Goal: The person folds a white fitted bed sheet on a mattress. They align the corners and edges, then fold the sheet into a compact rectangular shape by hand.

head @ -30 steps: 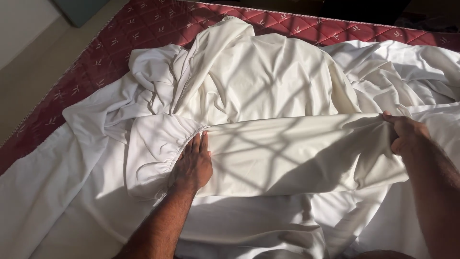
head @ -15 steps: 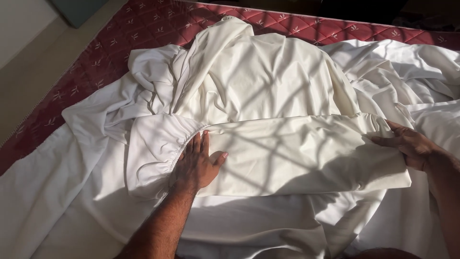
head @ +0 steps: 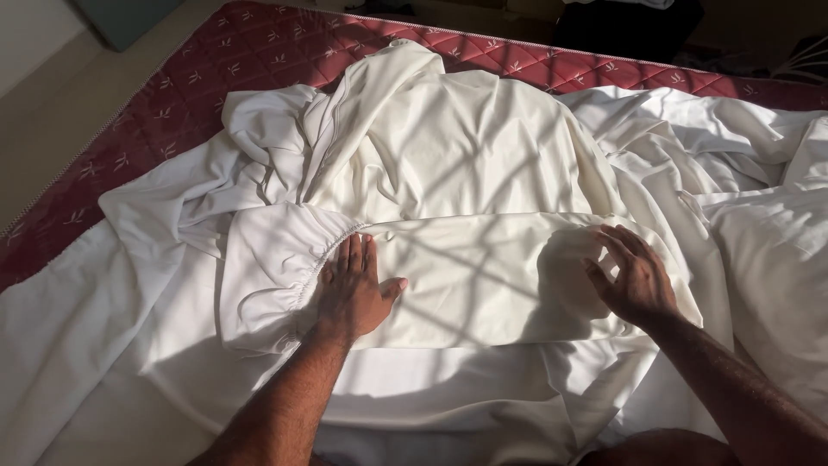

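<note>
A white fitted sheet (head: 466, 155) with an elastic hem lies crumpled on a dark red patterned mattress (head: 216, 60). A folded band of the sheet (head: 483, 276) runs across the middle. My left hand (head: 352, 292) rests flat, fingers apart, on the left end of that band beside the gathered elastic corner (head: 276, 276). My right hand (head: 634, 276) lies palm down with spread fingers on the band's right end. Neither hand grips the cloth.
More loose white sheet (head: 759, 173) is bunched at the right and spreads toward me at the bottom left. A beige floor (head: 52, 121) shows past the mattress's left edge. Dark objects (head: 630, 26) stand beyond the far edge.
My right hand let go of the pinched right edge and moved left, now lying flat on the folded band. My left hand stayed in place, pressing the sheet.
</note>
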